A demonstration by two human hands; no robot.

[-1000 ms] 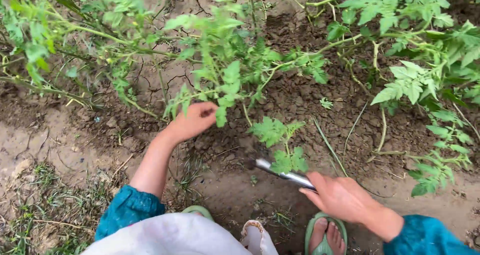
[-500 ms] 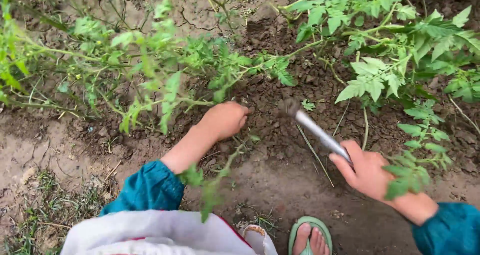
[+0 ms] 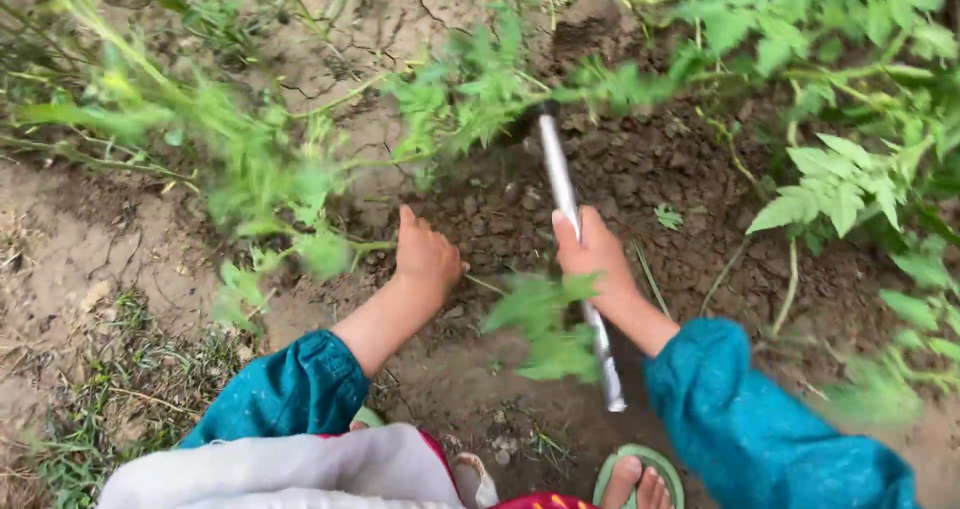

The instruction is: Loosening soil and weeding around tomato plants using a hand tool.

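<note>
The right hand (image 3: pixel 592 254) is closed around a metal rod (image 3: pixel 572 231), gripping it near the middle. The far end of this tool reaches into the dark, cracked soil (image 3: pixel 640 169) under the green stems, and its head is hidden behind blurred leaves, so its shape cannot be told. The near end of the rod points back toward the person, close to the green sandal (image 3: pixel 640 474). The left hand (image 3: pixel 425 254) rests on the ground with the fingers bent downward, just beside a thin stem of the leafy plant (image 3: pixel 300 169). Whether it pinches this stem or only presses the earth, I cannot tell.

To do this work well, I think the tool must bite only the loose soil between the plants and stay apart from the stems, because they lie low and cross the digging place. The left hand is near the tool line, so short, controlled pulls seem safer than long swings. A small seedling (image 3: pixel 668 214) stands in the soil to the right of the rod, and it could be cut easily. Holding the branches aside gives a clearer sight of the ground.
</note>
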